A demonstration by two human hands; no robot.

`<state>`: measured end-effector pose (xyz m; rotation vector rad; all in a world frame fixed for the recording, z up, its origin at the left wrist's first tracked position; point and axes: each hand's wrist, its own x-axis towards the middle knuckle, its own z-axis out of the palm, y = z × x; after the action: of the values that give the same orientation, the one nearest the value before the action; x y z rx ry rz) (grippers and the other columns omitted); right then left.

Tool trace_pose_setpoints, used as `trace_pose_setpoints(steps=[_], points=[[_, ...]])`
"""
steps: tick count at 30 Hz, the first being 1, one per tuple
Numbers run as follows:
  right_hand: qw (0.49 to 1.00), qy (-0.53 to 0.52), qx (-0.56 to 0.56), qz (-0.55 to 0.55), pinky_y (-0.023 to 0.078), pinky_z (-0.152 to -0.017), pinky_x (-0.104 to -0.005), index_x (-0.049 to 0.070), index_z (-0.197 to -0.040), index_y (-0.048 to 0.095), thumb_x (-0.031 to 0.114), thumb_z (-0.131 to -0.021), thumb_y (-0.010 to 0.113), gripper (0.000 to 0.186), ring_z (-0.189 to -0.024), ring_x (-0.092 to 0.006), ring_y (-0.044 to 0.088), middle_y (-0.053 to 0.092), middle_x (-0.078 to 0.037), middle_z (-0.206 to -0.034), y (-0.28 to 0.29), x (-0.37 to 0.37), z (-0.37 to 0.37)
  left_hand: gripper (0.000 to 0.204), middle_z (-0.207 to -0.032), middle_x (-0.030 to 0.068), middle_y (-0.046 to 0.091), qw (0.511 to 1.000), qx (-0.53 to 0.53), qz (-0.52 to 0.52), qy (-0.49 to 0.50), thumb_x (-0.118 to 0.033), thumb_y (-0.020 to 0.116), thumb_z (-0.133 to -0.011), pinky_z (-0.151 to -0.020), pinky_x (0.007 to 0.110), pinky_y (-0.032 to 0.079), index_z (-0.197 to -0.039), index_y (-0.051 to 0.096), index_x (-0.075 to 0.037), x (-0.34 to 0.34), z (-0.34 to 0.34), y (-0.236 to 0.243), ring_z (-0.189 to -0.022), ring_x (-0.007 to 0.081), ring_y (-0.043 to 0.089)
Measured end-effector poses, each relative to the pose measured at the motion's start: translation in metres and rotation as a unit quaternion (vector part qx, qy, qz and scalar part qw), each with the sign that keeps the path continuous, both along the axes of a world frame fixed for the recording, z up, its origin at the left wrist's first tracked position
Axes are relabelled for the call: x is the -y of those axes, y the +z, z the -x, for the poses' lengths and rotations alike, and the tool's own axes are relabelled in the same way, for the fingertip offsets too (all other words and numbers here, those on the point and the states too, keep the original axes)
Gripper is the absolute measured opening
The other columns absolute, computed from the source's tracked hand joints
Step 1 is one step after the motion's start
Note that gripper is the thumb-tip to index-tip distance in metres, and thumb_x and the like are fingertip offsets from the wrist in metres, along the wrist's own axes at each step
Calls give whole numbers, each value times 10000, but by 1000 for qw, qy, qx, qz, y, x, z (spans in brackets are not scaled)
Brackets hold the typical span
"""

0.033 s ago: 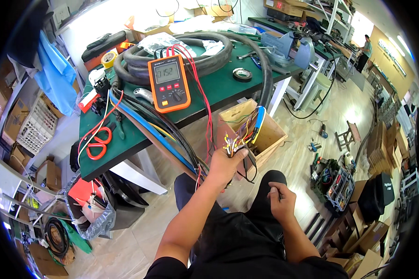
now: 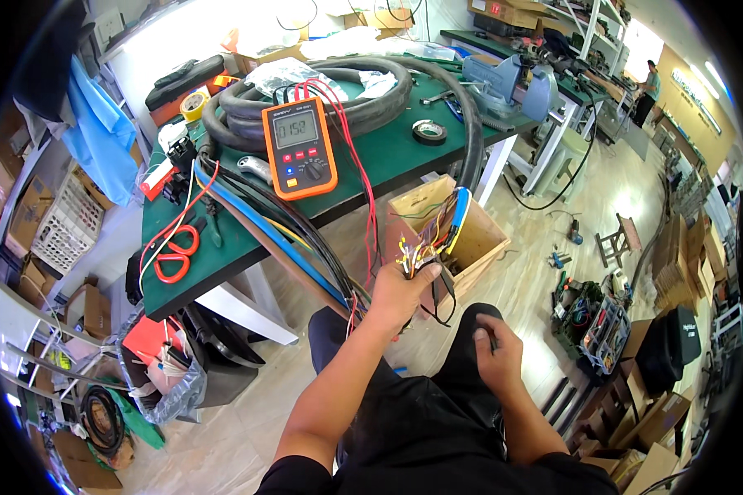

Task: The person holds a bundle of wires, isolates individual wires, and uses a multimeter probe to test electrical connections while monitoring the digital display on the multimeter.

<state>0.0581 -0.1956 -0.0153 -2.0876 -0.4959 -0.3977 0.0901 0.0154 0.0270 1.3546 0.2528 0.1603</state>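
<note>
My left hand grips a bunch of thin wires with yellow and pale end fittings, running from a thick black cable with a blue inner section. Below it to the right, my right hand is closed by my knee, around a small dark thing I cannot make out. An orange-cased meter with red and black leads lies on the green bench. Left of it are a bundle of long cables and red-handled scissors. A wooden box stands behind the wires.
Coiled cable, tape and a blue vise are on the bench. A lined bin stands lower left. A toolbox, small stool and cardboard are on the right. A person stands far back.
The fingers of my right hand have shifted very slightly, and the meter's reading looks different. My left hand and the wires it grips have stayed in place.
</note>
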Motion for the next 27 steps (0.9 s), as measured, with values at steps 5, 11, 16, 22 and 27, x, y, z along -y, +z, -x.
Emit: trace_pose_setpoints(steps=[5,11,16,22,27], points=[[997,39,-40,51,442,-926,-430,-5,-1269,483,142,-798,712,544,-1098,-387,529,546,-214,-1180,-1,-15,-10,212,-564,-53,440,998,-4,-56,3,-209,722,-868,-424,261,287,-842,625,-22,2,1,3,-464,56,371],[996,67,18,51,427,-954,-431,-5,-1333,420,137,-751,758,687,-1132,-393,512,534,-214,-1216,7,-38,-23,217,-598,-57,451,996,-49,-71,-3,-191,709,-875,-416,243,289,-966,650,-3,-1,3,14,-473,49,395],[996,94,8,8,434,-944,-426,-5,-1330,421,106,-735,749,688,-1122,-373,529,554,-197,-1198,7,-49,-28,215,-663,-45,521,999,-2,-36,0,-205,709,-874,-426,228,309,-944,655,-10,6,6,22,-485,46,414],[990,108,-52,-74,462,-882,-421,3,-1265,494,151,-796,709,537,-1007,-359,584,607,-187,-1077,-9,-59,-36,177,-602,-46,510,999,-14,-35,10,-182,693,-884,-393,223,258,-929,671,-13,9,3,25,-437,28,371],[970,160,-116,-142,486,-837,-405,-15,-1251,497,234,-876,665,480,-943,-338,622,628,-183,-997,-13,-51,-31,360,-648,-7,524,999,-17,-34,-9,-284,760,-826,-423,218,336,-963,652,31,10,2,27,-466,65,433]])
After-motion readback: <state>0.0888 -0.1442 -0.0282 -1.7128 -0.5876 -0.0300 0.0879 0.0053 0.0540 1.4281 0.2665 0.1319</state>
